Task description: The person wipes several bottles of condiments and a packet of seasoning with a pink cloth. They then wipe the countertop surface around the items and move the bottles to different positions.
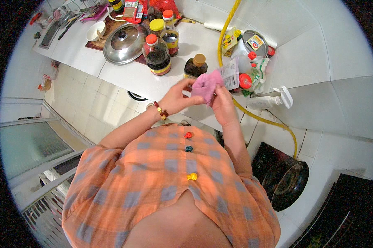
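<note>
Both hands hold a bunched pink cloth over the front edge of the white counter. My left hand, with a beaded bracelet at the wrist, pinches its left side between thumb and fingers. My right hand grips its right side. Just beyond the cloth stands a dark bottle with a tan cap. A printed plastic packet lies behind my right hand. Farther left are a red-capped bottle of dark liquid and a steel pot lid with a black knob.
A yellow gas hose curves down the right side, past a white spray bottle. A dark wok sits on the black stove at the right. A white bowl and a knife lie at the back left.
</note>
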A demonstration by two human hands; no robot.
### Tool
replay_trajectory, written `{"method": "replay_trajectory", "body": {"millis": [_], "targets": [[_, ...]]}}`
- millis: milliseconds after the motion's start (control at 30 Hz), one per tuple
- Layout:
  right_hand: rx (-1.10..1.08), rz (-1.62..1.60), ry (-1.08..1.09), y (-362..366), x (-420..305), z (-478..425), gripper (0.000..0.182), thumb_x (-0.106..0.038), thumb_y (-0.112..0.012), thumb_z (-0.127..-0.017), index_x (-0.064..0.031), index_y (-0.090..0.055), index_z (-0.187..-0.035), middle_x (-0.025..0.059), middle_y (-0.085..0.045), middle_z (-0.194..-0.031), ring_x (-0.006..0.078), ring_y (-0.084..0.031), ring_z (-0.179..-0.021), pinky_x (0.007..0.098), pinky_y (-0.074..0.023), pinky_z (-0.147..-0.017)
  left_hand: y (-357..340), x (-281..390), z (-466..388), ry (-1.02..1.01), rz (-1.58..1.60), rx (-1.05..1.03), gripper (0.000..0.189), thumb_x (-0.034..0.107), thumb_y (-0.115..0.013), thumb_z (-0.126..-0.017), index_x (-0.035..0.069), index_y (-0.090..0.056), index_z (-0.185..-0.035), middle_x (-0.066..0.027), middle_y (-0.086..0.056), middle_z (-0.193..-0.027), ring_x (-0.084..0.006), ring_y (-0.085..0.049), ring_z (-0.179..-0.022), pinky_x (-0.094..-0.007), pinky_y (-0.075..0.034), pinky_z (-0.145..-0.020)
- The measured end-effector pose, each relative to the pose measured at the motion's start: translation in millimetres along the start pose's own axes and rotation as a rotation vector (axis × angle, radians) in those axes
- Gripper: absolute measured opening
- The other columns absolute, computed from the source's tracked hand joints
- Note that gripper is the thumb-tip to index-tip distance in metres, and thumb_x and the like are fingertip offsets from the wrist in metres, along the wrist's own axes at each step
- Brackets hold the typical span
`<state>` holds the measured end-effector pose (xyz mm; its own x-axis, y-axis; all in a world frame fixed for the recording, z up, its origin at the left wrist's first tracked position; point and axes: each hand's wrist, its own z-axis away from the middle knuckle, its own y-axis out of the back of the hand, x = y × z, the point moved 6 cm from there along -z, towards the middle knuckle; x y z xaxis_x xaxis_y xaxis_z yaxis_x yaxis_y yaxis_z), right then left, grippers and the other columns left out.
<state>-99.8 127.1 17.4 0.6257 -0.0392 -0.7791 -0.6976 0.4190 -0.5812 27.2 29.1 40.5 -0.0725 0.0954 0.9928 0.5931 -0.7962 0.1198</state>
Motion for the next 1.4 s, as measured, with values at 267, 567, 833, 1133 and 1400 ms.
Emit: {"method": "replay_trajectory", "body": {"millis": [267, 567, 833, 1133, 1400], "targets": [[0.256, 0.285, 0.14, 11.9, -14.0, 3.0, 0.025, -0.023, -0.057, -0.094, -0.0034, -0.062, -0.108, 0.0014, -0.064, -0.093, 0.0081, -0.058, -0.083, 0.0261, -0.0481, -0.073, 28.6, -15.0, -4.4, 0.169, 0.145, 0.16, 0.028, 0.013, -0.061, -0.09, 0.004, -0.059, -0.117, 0.0004, -0.062, -0.081, -0.0055, -0.056, -0.065, -0.0205, -0.045, -0.052], [0.204, 0.887, 0.773, -50.1, -60.1, -23.6, 0.043, -0.012, -0.058, -0.087, -0.0008, -0.046, -0.126, 0.017, -0.058, -0.108, 0.0284, -0.058, -0.098, 0.0384, -0.0463, -0.088, 32.0, 31.8, -55.4, -0.465, -0.265, 0.214, 0.042, 0.007, -0.061, -0.089, 0.002, -0.05, -0.129, -0.0089, -0.054, -0.116, -0.0177, -0.056, -0.1, -0.0291, -0.048, -0.086], [0.372, 1.049, 0.859, -34.8, -29.8, -32.3, 0.039, -0.015, -0.063, -0.082, -0.0046, -0.056, -0.119, 0.0147, -0.06, -0.116, 0.0332, -0.057, -0.101, 0.0412, -0.0452, -0.09, 22.0, 17.3, -63.5, -0.505, -0.307, 0.251, 0.043, -0.001, -0.065, -0.083, 0.003, -0.05, -0.124, -0.0085, -0.053, -0.117, -0.019, -0.054, -0.107, -0.0297, -0.047, -0.089], [0.317, 1.094, 1.015, -52.8, -50.4, -4.3, 0.042, -0.009, -0.069, -0.07, -0.0081, -0.062, -0.111, 0.0093, -0.06, -0.102, 0.0296, -0.056, -0.091, 0.0404, -0.0463, -0.08, 22.2, 63.9, -27.0, -0.706, -0.433, 0.435, 0.033, -0.006, -0.064, -0.076, 0.003, -0.058, -0.107, -0.0131, -0.054, -0.108, -0.0274, -0.055, -0.099, -0.033, -0.046, -0.083], [0.224, 1.022, 0.643, -18.8, -28.0, -4.9, 0.044, -0.019, -0.068, -0.078, -0.0055, -0.056, -0.119, 0.0129, -0.059, -0.112, 0.0296, -0.056, -0.102, 0.0405, -0.0444, -0.089, 57.8, -16.4, -29.0, -0.328, -0.126, 0.465, 0.026, -0.002, -0.056, -0.084, 0.003, -0.058, -0.11, -0.0071, -0.05, -0.108, -0.0166, -0.054, -0.097, -0.0258, -0.047, -0.079]]}}
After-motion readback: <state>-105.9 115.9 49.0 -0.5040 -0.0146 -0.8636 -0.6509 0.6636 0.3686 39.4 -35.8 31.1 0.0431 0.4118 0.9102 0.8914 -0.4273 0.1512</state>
